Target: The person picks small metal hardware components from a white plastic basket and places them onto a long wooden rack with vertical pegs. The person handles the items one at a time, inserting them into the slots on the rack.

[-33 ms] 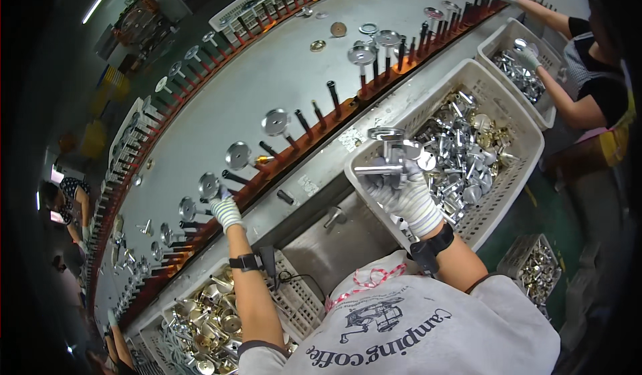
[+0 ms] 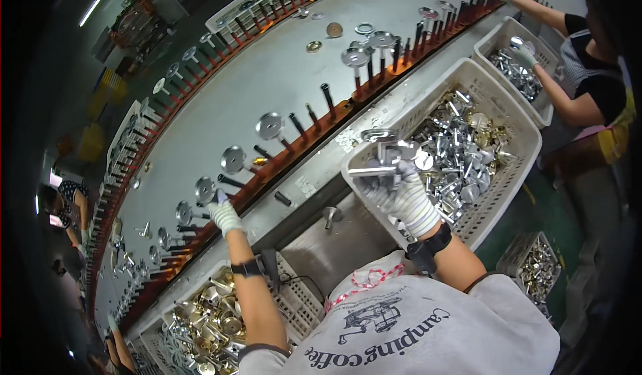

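Gloved left hand [image 2: 225,214] was at a silver disc [image 2: 204,190], nine o'clock, its grip impossible to tell, right hand [image 2: 402,200] held blurred metal parts [image 2: 386,152], three o'clock, over a white crate [image 2: 495,206].

On the far left, a lit tube light [image 2: 95,5] hangs above a dark machine [image 2: 136,22], with a dim yellow object [image 2: 112,82] nearer. A brown disc [image 2: 334,29] lies on the far part of the tabletop [image 2: 221,97]. A co-worker in a black-sleeved top [image 2: 597,99] stands far right; near right, a small crate [image 2: 513,253] of metal parts sits low by the green floor [image 2: 509,209].
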### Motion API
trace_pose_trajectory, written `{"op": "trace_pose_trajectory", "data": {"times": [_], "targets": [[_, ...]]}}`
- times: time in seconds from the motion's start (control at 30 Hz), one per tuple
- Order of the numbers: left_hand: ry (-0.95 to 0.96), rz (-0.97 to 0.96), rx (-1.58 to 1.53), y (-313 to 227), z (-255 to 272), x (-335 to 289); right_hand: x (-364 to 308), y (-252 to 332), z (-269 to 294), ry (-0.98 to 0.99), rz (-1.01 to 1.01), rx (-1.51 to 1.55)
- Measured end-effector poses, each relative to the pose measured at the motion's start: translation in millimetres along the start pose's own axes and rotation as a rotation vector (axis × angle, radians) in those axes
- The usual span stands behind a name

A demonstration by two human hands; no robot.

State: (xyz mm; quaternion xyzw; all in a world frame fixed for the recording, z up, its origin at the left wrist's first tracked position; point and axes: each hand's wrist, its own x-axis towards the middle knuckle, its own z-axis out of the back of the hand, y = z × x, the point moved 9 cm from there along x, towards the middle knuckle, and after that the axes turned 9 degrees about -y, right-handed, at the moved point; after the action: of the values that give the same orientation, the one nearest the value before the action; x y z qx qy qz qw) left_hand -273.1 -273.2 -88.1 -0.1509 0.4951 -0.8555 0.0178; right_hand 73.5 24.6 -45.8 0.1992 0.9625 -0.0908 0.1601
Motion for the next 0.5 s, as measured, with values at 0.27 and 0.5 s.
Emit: {"op": "trace_pose_trajectory", "data": {"times": [0.27, 0.5], "targets": [[0.583, -1.173, 0.047, -254, -34, -266, 12, -14, 8, 0.093, -0.048, -0.324], [0.779, -1.122, -0.022, -243, -78, -249, -7, -5, -14, 0.071, 0.243, -0.482]]}}
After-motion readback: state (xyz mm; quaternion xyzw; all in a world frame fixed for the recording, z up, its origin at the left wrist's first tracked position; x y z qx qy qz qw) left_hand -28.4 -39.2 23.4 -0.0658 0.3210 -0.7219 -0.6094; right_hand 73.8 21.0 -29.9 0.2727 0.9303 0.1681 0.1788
